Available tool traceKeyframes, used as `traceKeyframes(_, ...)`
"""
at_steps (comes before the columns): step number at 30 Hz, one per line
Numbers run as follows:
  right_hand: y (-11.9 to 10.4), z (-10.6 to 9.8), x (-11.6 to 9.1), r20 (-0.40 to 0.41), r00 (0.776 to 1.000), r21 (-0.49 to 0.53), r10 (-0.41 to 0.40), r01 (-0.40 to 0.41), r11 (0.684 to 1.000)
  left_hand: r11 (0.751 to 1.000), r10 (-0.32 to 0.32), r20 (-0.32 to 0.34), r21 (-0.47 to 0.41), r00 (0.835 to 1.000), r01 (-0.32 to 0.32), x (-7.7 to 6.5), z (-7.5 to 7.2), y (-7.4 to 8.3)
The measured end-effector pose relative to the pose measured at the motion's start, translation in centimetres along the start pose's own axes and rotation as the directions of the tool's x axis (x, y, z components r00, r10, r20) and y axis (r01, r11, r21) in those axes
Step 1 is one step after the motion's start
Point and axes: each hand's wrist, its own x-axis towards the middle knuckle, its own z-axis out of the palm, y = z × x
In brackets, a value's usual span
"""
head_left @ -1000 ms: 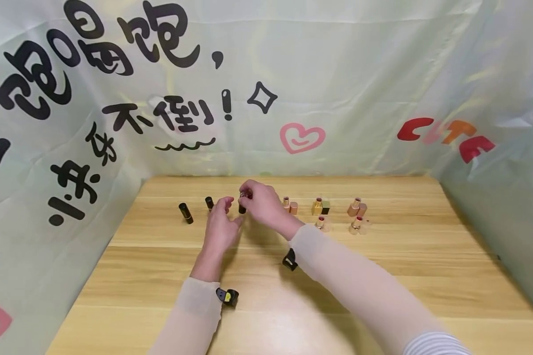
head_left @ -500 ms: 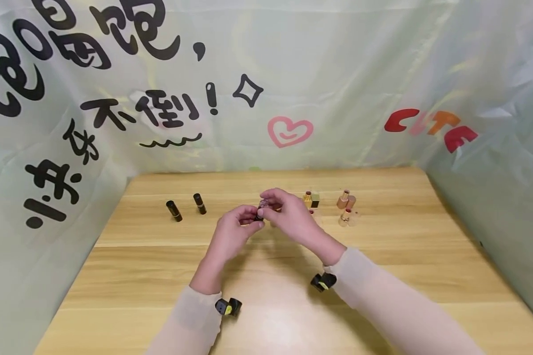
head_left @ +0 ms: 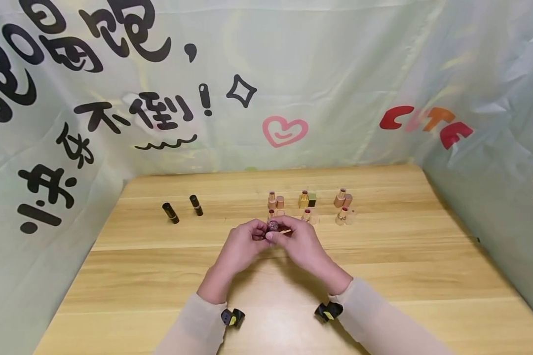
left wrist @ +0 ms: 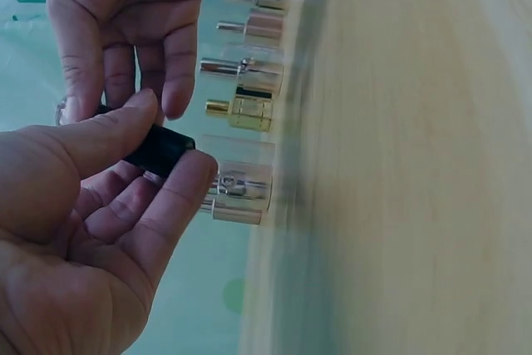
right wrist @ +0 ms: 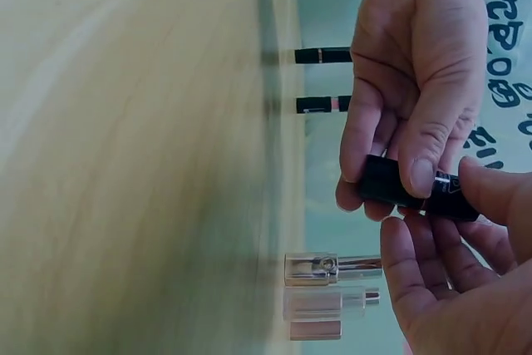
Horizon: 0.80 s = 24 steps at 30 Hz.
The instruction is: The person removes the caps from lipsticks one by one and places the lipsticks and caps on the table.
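Both hands meet over the table on a black lipstick tube (right wrist: 389, 182), held up close to the front row of lipsticks. My left hand (head_left: 244, 246) pinches the lower part of the tube between thumb and fingers. At the upper end, the thumb and fingers of my right hand (head_left: 303, 245) grip the cap. From above, the round patterned cap top (head_left: 273, 226) shows between the fingertips. The right wrist view shows a thin band with small print between the two black parts. Fingers hide much of the tube.
Two black lipstick tubes (head_left: 171, 213) stand upright at the left. Toward the right, uncapped lipsticks stand in two rows, some beside caps: a gold one (head_left: 303, 199) with a dark square cap, rose-gold ones (head_left: 339, 199) and clear-cased ones (head_left: 342, 217). A printed cloth (head_left: 337, 74) backs the wooden table.
The black lipstick tube has been lifted from the table's left-middle and brought right and nearer. The left hand, earlier beside it, now grips it together with the right hand. The camera view has shifted slightly.
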Motion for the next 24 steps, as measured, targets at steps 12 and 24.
traceKeyframes(12,0.07,-0.23,-0.04,-0.018,1.000,-0.014,0.004,-0.005,1.000,0.998,0.035,0.003,-0.058,0.999,-0.035,-0.02,0.24,-0.45)
traceKeyframes(24,0.17,-0.50,0.07,-0.014,1.000,-0.040,-0.008,0.008,0.999,0.989,0.019,0.045,-0.149,0.999,-0.012,0.15,0.46,-0.74)
